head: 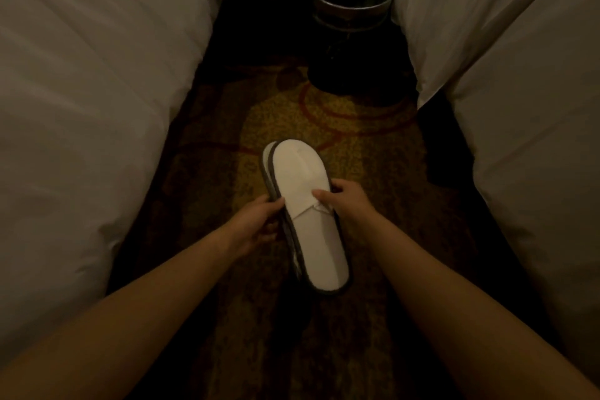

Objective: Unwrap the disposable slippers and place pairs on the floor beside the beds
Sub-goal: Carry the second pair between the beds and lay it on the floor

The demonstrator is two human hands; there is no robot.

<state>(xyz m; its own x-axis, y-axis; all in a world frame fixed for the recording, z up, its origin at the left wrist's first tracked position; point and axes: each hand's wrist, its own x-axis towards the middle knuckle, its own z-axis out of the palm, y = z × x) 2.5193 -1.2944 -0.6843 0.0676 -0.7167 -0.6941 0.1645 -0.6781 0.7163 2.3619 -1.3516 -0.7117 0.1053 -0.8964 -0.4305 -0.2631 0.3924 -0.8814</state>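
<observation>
A pair of white disposable slippers (306, 214) with grey edging is stacked flat, one against the other, held above the carpet between the two beds. My left hand (259, 224) grips the left edge of the stack near its middle. My right hand (345, 201) holds the right edge, thumb pressed on the top slipper's folded strap. The lower slipper shows only as a thin rim along the left side. No wrapper is visible around them.
White-covered beds flank the aisle, left bed (91, 101) and right bed (526, 107). A dark round waste bin (352, 6) with a liner stands at the far end. Patterned brown and yellow carpet (341, 120) lies between.
</observation>
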